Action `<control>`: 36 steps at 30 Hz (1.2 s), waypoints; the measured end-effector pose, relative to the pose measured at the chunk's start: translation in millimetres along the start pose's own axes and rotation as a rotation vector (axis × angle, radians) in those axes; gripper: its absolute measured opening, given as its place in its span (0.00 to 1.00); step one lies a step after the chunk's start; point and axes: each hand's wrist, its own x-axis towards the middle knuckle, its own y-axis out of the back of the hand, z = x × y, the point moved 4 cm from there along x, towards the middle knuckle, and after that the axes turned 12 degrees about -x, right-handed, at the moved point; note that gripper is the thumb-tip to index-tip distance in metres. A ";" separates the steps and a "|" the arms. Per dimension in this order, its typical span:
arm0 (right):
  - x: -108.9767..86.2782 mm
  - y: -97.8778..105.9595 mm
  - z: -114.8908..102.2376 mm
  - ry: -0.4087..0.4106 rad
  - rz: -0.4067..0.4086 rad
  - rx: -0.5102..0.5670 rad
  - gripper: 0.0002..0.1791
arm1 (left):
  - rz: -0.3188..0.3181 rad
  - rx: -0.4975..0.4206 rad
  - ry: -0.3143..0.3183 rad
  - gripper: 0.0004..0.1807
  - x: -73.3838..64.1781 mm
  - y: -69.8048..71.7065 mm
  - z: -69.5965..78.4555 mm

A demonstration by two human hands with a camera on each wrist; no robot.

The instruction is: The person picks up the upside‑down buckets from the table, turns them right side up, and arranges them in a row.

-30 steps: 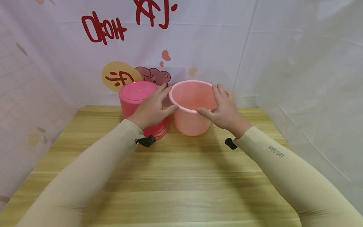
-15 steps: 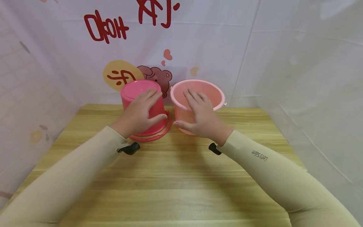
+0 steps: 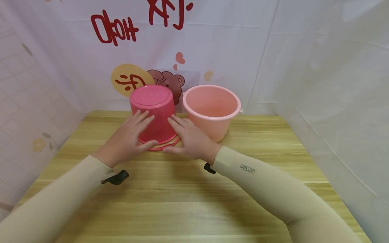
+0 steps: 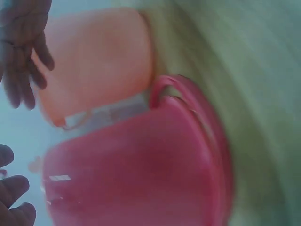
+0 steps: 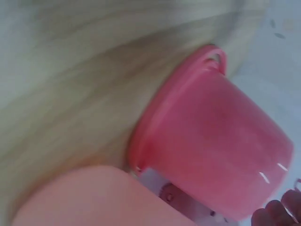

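A hot-pink bucket (image 3: 159, 123) stands upside down on the wooden table, its base facing up and its handle lying round the rim at the bottom. To its right a light-pink bucket (image 3: 212, 126) stands upright with its mouth up. My left hand (image 3: 125, 142) is in front of the hot-pink bucket's left side, fingers spread. On the other side, my right hand (image 3: 193, 140) is between the two buckets, fingers extended towards the hot-pink one. Neither hand grips anything; whether the fingertips touch the bucket I cannot tell.
The wooden table (image 3: 182, 202) stretches from the buckets towards me. Behind it hangs a white printed cloth (image 3: 228, 50) with red lettering and a cartoon bear (image 3: 171, 84). White sheets (image 3: 328, 84) enclose the sides.
Both hands have moved left and towards me, away from the light-pink bucket's rim to the front of the hot-pink one. Both buckets stay in place.
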 end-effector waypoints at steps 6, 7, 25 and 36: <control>12.6 -33.2 0.3 -0.043 -0.188 -0.019 0.57 | -0.052 -0.024 0.108 0.47 -24.4 -9.9 -39.6; 14.4 -37.9 0.1 -0.045 -0.212 -0.023 0.56 | -0.067 -0.024 0.129 0.48 -27.6 -11.6 -47.3; 38.3 -94.4 -9.8 -0.069 -0.474 -0.231 0.41 | -0.370 0.032 0.275 0.49 -33.8 -60.1 -125.5; 39.0 -96.6 -20.7 -0.066 -0.553 -0.244 0.37 | -0.423 0.122 0.298 0.48 -39.3 -62.6 -127.2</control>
